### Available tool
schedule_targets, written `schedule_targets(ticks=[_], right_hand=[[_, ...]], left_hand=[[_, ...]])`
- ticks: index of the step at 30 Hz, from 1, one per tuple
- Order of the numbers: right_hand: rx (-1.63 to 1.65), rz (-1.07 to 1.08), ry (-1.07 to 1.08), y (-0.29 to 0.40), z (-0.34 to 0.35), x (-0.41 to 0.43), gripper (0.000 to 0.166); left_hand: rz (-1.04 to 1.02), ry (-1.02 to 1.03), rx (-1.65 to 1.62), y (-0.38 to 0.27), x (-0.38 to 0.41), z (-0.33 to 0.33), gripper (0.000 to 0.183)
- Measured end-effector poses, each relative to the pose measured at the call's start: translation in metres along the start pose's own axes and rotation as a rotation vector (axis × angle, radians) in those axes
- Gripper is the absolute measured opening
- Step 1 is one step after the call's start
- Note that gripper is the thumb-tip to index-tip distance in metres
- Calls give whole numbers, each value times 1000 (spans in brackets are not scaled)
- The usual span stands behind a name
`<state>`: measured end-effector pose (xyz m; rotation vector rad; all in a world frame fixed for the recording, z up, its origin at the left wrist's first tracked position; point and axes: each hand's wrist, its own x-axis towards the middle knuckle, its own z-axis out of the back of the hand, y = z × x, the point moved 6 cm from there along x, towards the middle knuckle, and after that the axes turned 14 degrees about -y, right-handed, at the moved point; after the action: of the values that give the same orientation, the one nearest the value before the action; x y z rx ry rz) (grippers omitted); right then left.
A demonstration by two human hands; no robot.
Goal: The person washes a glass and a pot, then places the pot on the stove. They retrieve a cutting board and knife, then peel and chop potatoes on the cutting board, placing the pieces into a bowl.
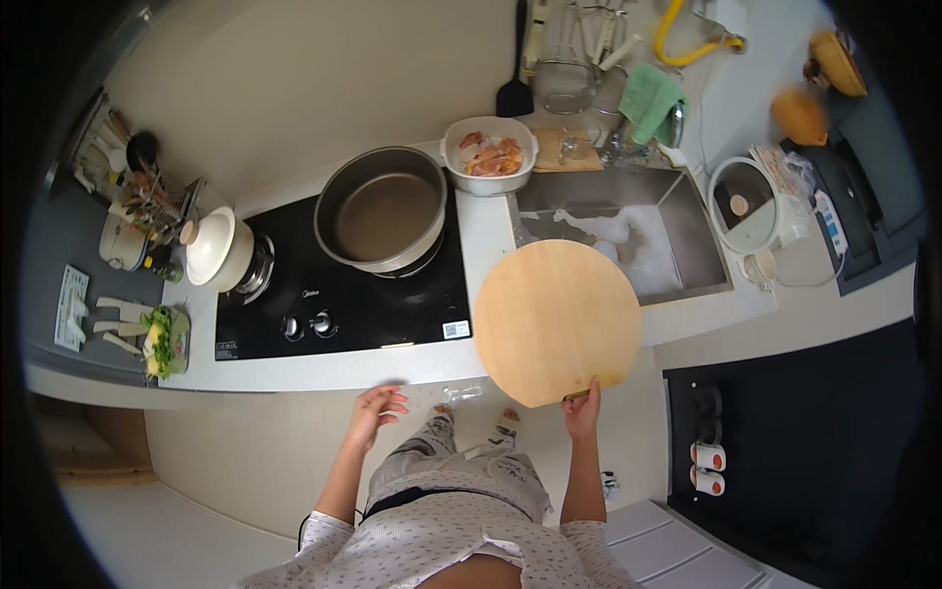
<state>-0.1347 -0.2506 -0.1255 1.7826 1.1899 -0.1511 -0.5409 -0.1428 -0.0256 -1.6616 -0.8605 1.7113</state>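
Note:
A round wooden cutting board (pixel 557 313) with one flattened edge is gripped at that edge by my right hand (pixel 585 414). A dark slot or handle piece shows beside my fingers. The board overlaps the view of the counter and of the near left corner of the sink (pixel 681 235), where soapy foam floats on water. My left hand (pixel 375 414) holds nothing, its fingers loosely curled and apart, in front of the counter edge below the gas hob (pixel 368 313). On the hob stands a wide, deep pan (pixel 390 213) with nothing in it.
A white dish of raw meat (pixel 491 158) sits behind the counter strip between hob and sink. A lidded white pot (pixel 217 250) occupies the left burner. Leafy greens (pixel 158 340) stand at the left end. A glass-lidded white pot (pixel 745 206) is right of the sink.

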Motion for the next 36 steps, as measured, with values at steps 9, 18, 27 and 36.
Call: schedule_targets(ticks=[9, 18, 27, 36], right_hand=[[-329, -359, -238, -46, 41, -79, 36], [-801, -187, 178, -253, -112, -149, 35], [-1080, -374, 730, -410, -373, -288, 27], [-1107, -264, 572, -429, -390, -286, 22]], left_hand=[[-100, -849, -367, 2, 14, 400, 36], [-494, -1126, 9, -162, 64, 688, 24], [-745, -926, 303, -317, 165, 775, 26], [-736, -1281, 1977, -383, 103, 800, 14]])
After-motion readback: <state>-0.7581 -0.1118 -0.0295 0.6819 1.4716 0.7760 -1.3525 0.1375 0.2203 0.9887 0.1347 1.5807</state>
